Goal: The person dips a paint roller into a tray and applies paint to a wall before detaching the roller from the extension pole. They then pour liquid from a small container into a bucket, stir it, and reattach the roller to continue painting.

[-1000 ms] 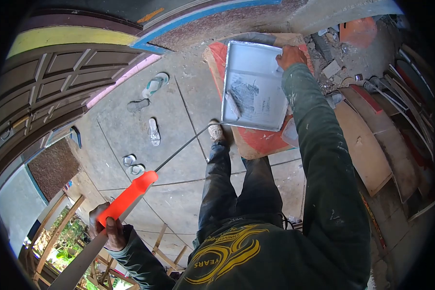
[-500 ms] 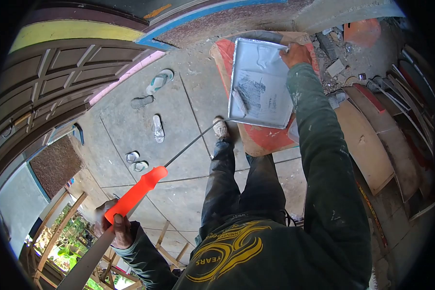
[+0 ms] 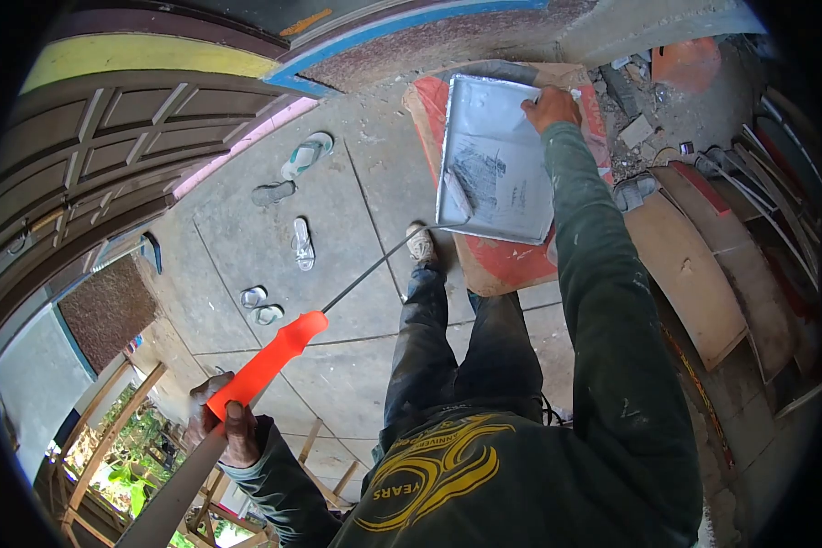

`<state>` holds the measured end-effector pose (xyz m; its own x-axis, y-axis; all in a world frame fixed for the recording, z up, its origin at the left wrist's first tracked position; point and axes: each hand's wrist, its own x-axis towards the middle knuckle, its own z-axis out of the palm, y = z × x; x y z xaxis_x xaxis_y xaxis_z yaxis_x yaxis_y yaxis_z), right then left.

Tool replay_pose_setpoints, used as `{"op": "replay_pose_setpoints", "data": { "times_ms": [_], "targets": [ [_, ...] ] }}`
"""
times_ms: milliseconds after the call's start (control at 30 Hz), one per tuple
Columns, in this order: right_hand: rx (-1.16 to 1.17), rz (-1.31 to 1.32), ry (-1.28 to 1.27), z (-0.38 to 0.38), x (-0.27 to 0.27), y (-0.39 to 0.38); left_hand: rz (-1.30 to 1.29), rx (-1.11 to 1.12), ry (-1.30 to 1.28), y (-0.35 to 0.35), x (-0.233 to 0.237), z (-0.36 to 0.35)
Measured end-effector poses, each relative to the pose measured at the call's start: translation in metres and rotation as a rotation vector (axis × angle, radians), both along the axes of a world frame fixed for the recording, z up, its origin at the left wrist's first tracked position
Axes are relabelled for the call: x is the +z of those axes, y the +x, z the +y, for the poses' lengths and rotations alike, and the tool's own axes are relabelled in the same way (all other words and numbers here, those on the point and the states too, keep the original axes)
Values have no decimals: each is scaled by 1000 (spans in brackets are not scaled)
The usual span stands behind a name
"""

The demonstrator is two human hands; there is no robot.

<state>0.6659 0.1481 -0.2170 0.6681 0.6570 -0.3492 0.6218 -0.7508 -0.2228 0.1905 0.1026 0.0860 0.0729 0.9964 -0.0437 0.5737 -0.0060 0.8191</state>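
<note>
A long paint roller with an orange handle (image 3: 269, 363) runs from lower left to upper right. My left hand (image 3: 221, 422) is wrapped round it near the lower end of the orange part, where a pale pole joins. Its thin metal rod leads to a small roller head (image 3: 458, 194) lying in a paint tray (image 3: 511, 173) smeared with pale paint. My right hand (image 3: 553, 110) grips the tray's upper right edge, fingers closed over the rim. The tray rests on a red and brown sheet (image 3: 498, 265).
Several slippers (image 3: 303, 244) lie on the concrete floor to the left. A panelled door (image 3: 137, 132) stands at the upper left. Curved boards (image 3: 690, 279) lean at the right, with rubble (image 3: 637, 131) above them. An orange bag (image 3: 685, 64) is at the upper right.
My right hand has shifted slightly along the tray's edge. The roller and my left hand appear a little further right in view.
</note>
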Motion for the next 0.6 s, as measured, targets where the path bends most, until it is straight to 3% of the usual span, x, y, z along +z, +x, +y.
{"op": "replay_pose_setpoints", "data": {
  "times_ms": [100, 367, 467, 600],
  "targets": [
    [78, -1, 26, 9, -15, -11, 10, -20, -48, -3, -1, 2],
    [-22, 78, 13, 3, 4, -9, -27, -39, -3, -2, -2, 2],
    [-16, 50, 76, -2, -27, -10, -31, -61, 13, 1, -2, 7],
    [-14, 95, 70, 27, -15, -35, -27, -59, 7, -3, -3, 6]
  ]
}}
